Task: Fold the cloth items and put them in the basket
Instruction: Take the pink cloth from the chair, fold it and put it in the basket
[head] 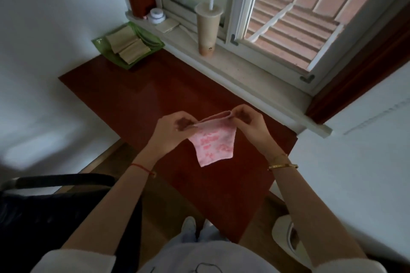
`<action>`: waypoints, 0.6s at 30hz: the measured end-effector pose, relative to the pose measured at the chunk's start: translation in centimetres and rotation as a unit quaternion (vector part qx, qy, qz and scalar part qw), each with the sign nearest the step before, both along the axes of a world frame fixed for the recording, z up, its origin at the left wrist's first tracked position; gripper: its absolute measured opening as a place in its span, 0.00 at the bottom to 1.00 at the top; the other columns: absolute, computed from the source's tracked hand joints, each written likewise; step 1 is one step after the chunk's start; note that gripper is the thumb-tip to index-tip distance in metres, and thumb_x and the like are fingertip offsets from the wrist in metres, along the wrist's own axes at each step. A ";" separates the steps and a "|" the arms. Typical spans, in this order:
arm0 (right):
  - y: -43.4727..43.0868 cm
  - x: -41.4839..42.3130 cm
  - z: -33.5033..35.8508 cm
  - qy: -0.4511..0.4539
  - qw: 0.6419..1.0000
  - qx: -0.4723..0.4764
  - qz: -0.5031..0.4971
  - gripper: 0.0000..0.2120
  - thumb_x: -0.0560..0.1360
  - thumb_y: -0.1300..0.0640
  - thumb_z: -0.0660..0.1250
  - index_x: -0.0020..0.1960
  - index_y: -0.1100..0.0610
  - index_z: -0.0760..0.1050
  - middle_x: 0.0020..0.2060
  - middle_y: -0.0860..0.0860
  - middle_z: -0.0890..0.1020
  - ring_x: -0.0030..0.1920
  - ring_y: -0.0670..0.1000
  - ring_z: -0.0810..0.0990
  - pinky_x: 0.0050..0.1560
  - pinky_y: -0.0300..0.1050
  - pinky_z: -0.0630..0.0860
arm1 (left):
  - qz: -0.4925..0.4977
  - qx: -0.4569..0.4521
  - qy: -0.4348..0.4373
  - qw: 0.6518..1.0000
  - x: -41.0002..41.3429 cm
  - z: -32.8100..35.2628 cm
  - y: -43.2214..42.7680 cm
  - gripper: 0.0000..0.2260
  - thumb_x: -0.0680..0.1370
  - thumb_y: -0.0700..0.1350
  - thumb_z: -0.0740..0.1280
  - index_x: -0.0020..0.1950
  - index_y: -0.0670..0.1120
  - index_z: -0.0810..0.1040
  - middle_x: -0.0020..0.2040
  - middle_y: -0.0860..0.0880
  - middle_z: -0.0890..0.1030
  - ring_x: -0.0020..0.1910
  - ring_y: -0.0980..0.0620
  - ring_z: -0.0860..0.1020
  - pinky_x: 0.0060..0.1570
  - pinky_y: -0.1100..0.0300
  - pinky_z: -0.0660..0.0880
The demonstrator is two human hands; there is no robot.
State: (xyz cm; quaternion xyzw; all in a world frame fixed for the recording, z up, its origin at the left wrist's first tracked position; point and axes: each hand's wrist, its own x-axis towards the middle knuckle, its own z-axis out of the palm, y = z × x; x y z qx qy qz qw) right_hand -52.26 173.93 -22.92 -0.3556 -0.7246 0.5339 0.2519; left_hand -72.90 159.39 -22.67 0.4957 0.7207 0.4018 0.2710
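At the far left corner of the red table (124,93), against the wall, I see the green basket (98,42) with a few folded beige cloths (127,45) lying in it, so I judge part of the job done. Nearer me, the left hand (170,132) pinches one upper corner of the pink cloth (210,143) between thumb and fingers. Behind it, on the windowsill, a tall drink cup (207,29) with a straw stands well apart from the work. The pink cloth hangs over the middle of the table, its top edge stretched between both hands and doubled over, its lower part drooping toward me. Whether it touches the wood I cannot tell. The right hand (250,123) pinches the other upper corner the same way. From my seat this reads as mid-fold: the pink piece looks halved at most, wants at least one more fold, then the carry to the basket. I see no other loose cloth on the table, so this may be the last one.
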 end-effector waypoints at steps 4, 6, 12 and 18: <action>-1.5 2.5 2.0 0.020 0.999 -0.002 0.029 0.04 0.75 0.66 0.68 0.47 0.59 0.77 0.42 0.50 0.80 0.46 0.47 0.80 0.50 0.43 0.78 | -0.097 0.000 0.038 0.995 -0.1 4.1 -0.1 0.06 0.73 0.43 0.75 0.49 0.48 0.84 0.42 0.55 0.84 0.40 0.58 0.82 0.43 0.67 0.78; -2.2 3.5 2.8 0.024 0.999 -0.019 0.045 0.02 0.75 0.66 0.68 0.47 0.62 0.76 0.43 0.54 0.81 0.46 0.50 0.81 0.51 0.47 0.79 | -0.139 -0.005 0.040 0.989 -0.3 5.7 -0.3 0.07 0.72 0.44 0.75 0.49 0.48 0.84 0.42 0.54 0.85 0.40 0.57 0.83 0.43 0.66 0.79; -3.2 5.1 3.8 0.056 0.993 -0.081 0.069 0.03 0.75 0.69 0.67 0.48 0.64 0.75 0.41 0.51 0.82 0.43 0.49 0.82 0.48 0.48 0.82 | -0.195 -0.009 0.027 0.980 -0.8 7.0 0.6 0.08 0.71 0.44 0.77 0.48 0.47 0.85 0.42 0.51 0.86 0.40 0.52 0.84 0.42 0.63 0.80; -1.3 4.3 -0.1 -0.035 0.997 -0.061 0.008 0.04 0.74 0.65 0.69 0.46 0.57 0.77 0.45 0.53 0.84 0.47 0.52 0.84 0.51 0.45 0.81 | -0.164 -0.053 0.046 0.984 -0.5 2.2 3.3 0.06 0.71 0.42 0.75 0.46 0.51 0.84 0.41 0.56 0.85 0.41 0.62 0.83 0.45 0.68 0.79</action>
